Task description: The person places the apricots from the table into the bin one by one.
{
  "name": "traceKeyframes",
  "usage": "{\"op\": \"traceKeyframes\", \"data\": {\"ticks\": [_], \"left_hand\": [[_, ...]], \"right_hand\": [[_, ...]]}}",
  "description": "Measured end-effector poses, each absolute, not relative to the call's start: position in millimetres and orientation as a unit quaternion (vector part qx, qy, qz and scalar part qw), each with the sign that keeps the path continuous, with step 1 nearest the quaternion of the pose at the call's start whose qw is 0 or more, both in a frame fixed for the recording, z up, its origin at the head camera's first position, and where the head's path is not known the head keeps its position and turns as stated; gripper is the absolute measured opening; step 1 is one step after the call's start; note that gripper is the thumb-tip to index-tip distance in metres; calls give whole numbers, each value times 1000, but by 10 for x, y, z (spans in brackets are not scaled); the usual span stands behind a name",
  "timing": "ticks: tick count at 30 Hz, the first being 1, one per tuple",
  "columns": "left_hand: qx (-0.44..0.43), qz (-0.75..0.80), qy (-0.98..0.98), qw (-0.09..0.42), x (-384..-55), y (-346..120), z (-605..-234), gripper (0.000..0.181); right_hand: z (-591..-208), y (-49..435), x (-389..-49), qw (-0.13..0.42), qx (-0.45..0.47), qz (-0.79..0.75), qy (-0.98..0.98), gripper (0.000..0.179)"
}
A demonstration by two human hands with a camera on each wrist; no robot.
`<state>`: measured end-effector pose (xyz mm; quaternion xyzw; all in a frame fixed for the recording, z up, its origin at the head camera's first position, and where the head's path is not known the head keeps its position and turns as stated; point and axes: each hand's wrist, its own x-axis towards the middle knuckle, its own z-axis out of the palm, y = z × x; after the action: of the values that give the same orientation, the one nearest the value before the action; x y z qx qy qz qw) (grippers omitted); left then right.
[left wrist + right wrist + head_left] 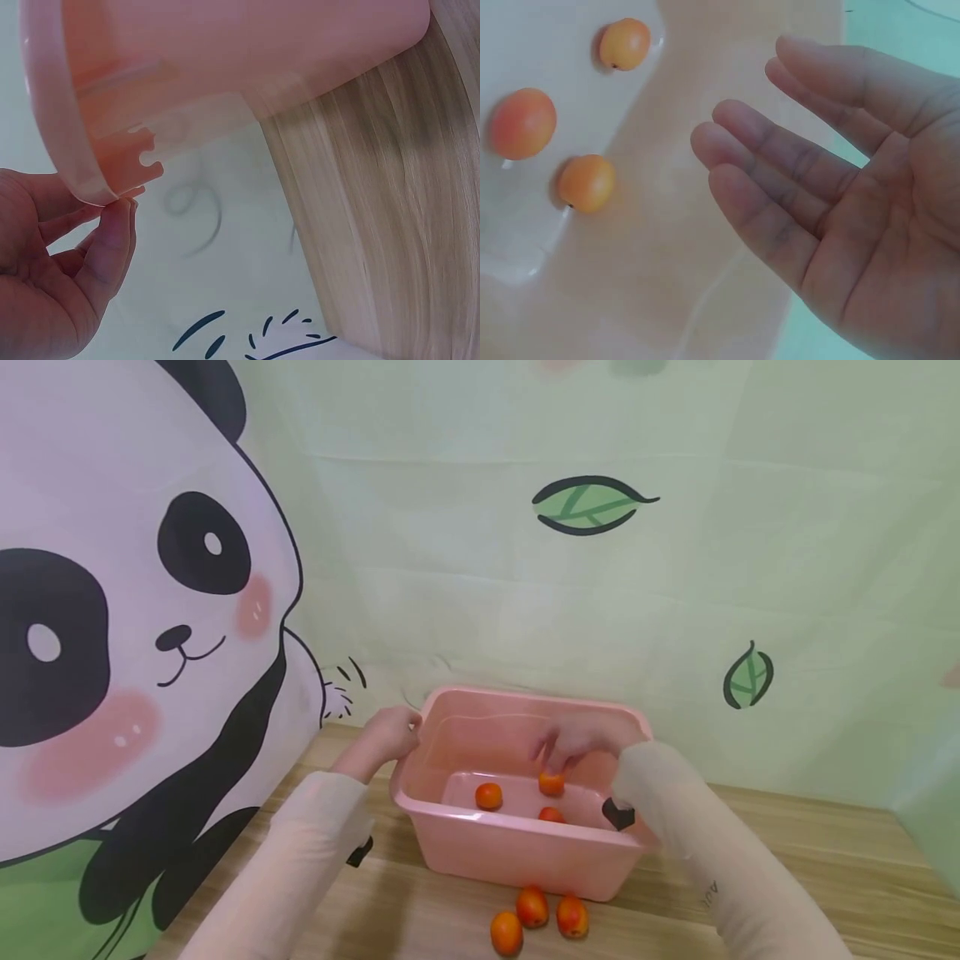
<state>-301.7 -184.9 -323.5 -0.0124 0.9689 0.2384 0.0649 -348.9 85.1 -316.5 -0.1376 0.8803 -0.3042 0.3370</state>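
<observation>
A: What is the left hand (388, 732) doing?

B: Pinching the rim of the pink plastic tub (517, 852) on its left side, thumb and fingers meeting at the edge.

A: And the right hand (581, 737)?

B: It reaches inside the tub, fingers loosely extended and the thumb apart from them. The right wrist view shows its fingertips apart from the fruits.

A: Where are those?

B: Three orange-red fruits (488, 796) lie on the tub's floor, the nearest partly hidden behind the front wall. Three more fruits (572, 916) sit close together on the wood-grain worktop (787, 835), just in front of the tub.

A: Behind it all?

B: A pale green backdrop (450, 527) printed with leaves and a large panda (135, 568).
</observation>
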Motion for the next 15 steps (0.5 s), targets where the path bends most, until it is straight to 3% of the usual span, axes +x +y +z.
{"op": "traceKeyframes", "data": {"ticks": [15], "left_hand": [[-26,249,965,74,-3035,-1844,-3249,34]], "right_hand": [[-2921,1026,-3286,271,-306,-184,894,29]]}}
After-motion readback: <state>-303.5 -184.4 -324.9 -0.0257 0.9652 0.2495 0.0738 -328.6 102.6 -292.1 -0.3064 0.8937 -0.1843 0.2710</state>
